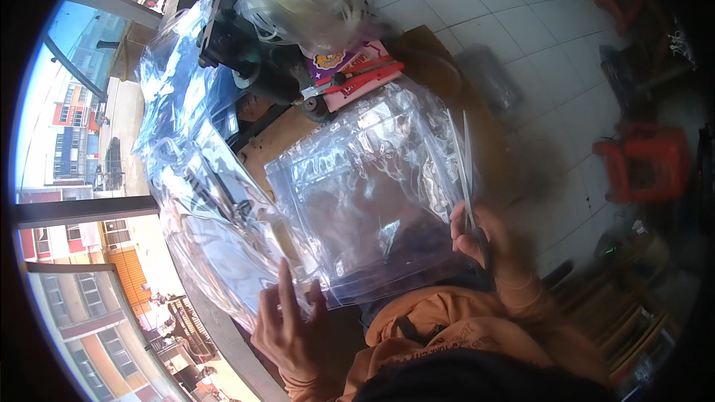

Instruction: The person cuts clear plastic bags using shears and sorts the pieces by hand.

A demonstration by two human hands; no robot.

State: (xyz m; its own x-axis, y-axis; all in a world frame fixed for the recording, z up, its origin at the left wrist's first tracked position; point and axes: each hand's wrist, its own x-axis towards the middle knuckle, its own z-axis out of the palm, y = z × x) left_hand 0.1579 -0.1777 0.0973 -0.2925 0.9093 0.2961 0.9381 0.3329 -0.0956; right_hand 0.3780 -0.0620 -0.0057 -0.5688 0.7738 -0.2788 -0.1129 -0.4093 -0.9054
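Observation:
My right hand (480,238) is closed around a pair of scissors (467,164), whose long blades point away from me, slightly apart. They stand beside the right edge of a clear plastic bag or sheet (357,186), which lies flat and shiny in front of me. At its near left corner, my left hand (287,320) has its fingers spread, the index fingertip at the edge of a heap of crumpled clear plastic (216,223). Whether that fingertip touches the plastic I cannot tell. Nothing shows in the left hand.
Behind the sheet stands a dark sewing machine (261,78). Red-handled scissors (372,73) lie on a pink and purple package (357,89). A bundle of whitish plastic strips (298,0) sits beyond. Red stools (644,164) stand on the tiled floor to the right; windows (82,134) line the left.

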